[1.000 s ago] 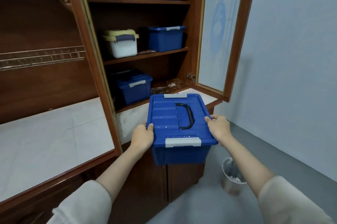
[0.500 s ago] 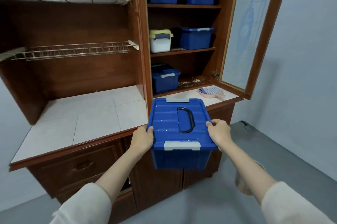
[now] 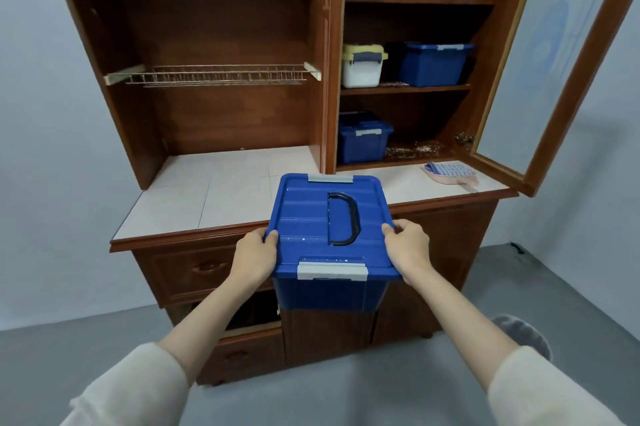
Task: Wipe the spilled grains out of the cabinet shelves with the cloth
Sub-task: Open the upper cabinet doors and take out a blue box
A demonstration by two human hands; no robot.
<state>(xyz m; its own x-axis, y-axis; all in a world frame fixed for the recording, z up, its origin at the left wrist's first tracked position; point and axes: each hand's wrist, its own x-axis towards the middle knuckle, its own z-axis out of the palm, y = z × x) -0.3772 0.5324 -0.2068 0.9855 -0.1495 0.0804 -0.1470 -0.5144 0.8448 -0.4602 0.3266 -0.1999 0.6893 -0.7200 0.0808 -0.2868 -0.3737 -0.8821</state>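
I hold a blue lidded storage box (image 3: 311, 217) with a black handle in front of the cabinet. My left hand (image 3: 256, 254) grips its left rim and my right hand (image 3: 408, 249) grips its right rim. A few pale grains speckle the lid. Spilled grains (image 3: 412, 150) lie on the bottom shelf of the open right compartment, and a few more lie on the middle shelf (image 3: 398, 90) in front of the boxes. A blue checked cloth (image 3: 450, 173) with a pink edge lies on the tiled counter (image 3: 214, 190) at the right.
Another blue box (image 3: 362, 139) stands on the bottom shelf, a white box with a yellow lid (image 3: 362, 67) and a blue box (image 3: 433, 63) on the middle shelf, two blue boxes on top. The glass door (image 3: 561, 54) hangs open at right. A bin (image 3: 523, 335) stands on the floor.
I have backed away from the cabinet with the blue box held in both hands, and the view has widened to show the left compartment, the counter and the cloth.
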